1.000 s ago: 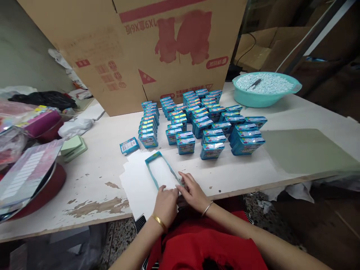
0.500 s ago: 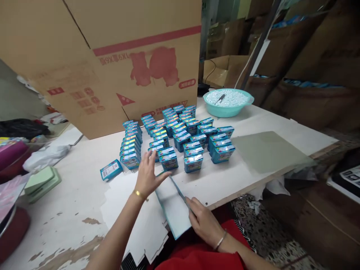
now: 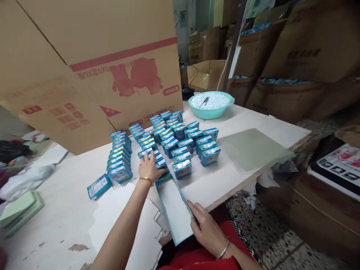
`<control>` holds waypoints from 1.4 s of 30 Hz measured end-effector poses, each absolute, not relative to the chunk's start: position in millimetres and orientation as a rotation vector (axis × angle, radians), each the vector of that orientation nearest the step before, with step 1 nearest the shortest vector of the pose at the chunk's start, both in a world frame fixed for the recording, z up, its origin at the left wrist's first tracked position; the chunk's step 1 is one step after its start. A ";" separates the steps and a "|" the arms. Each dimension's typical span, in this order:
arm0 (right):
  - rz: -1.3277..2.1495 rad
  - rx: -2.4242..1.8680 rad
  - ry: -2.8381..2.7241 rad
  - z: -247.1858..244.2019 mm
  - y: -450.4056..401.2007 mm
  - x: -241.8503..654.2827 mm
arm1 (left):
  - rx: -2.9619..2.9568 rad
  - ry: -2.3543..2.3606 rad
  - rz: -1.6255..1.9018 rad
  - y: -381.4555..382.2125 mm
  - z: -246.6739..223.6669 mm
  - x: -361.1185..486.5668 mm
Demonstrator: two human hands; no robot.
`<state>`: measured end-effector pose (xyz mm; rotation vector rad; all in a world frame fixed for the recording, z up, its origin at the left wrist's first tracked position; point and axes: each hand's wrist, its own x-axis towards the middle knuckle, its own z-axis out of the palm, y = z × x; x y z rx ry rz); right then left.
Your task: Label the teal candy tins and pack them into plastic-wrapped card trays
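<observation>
Several small blue boxes (image 3: 182, 168) stand in rows on the white table, and one (image 3: 99, 186) lies flat at their left. My left hand (image 3: 149, 167) reaches over the front boxes, its fingers bent round the tops of a few of them. A long open tray-like box (image 3: 176, 210), white inside with blue edges, slopes down to the table's front edge. My right hand (image 3: 204, 225) grips its right side wall, thumb and fingers on either side. The tray's far end lies just below my left hand.
A large cardboard carton (image 3: 92, 75) rises behind the boxes. A turquoise basin (image 3: 209, 112) of small white pieces stands at the back right, near a grey-green mat (image 3: 253, 148). White card sheets (image 3: 112, 221) lie at the front left.
My left hand has moved forward onto the front boxes, and its fingers have closed round them. My right hand still holds the tray. The view has turned a little to the right.
</observation>
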<state>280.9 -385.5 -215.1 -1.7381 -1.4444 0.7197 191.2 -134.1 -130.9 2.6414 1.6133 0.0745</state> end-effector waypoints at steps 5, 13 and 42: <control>0.783 -1.776 -1.437 -208.9 -381.3 284.6 | 2.858 1.409 -0.156 -117.7 -119.5 182.1; 0.807 -1.838 -1.447 -209.5 -375.9 281.4 | 2.971 1.327 -0.037 -131.4 -125.8 178.5; 0.726 -2.035 -1.609 -196.2 -367.9 280.9 | 2.264 1.212 0.684 -166.5 -92.8 131.9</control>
